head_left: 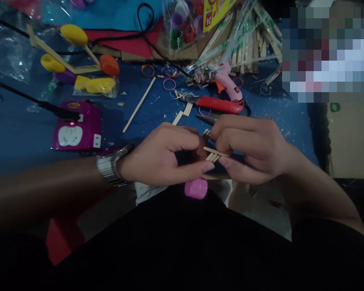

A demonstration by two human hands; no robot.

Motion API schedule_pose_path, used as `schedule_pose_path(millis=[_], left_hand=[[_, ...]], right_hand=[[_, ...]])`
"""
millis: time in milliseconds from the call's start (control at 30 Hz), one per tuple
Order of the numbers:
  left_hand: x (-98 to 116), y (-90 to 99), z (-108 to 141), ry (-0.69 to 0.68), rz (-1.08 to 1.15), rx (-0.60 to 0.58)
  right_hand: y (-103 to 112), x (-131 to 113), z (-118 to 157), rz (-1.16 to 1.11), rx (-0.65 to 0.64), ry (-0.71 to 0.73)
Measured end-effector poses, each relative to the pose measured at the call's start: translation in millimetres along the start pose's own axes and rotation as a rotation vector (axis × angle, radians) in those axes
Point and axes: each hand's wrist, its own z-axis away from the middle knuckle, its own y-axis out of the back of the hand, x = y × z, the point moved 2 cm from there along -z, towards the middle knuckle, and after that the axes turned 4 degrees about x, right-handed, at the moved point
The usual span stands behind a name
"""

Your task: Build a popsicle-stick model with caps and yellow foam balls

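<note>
Step in hand: apparently fitting a wooden crosspiece (216, 152) across short sticks (212, 157)
Next move: seems to call for steady alignment
Left hand (166, 155): narrow, thumb against the short sticks' ends
Right hand (251, 147): narrow pinch at the crosspiece's right end
Sticks' place: between both hands, by the counter's (18, 121) near edge
Glue gun (230, 83): far side, beyond the right hand
</note>
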Motion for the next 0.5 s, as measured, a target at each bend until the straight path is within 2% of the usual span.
schedule_pose_path(millis=[200,500], left_hand=[[-1.0,-2.4,0.3,0.035,-0.005,-0.006],[0.2,-3.9,1.9,-0.002,0.004,-0.003]], right_hand=[[1.2,-1.2,1.8,0.068,-0.012,0.032],[0.8,-4.7,-1.0,0.142,0.008,0.070]])
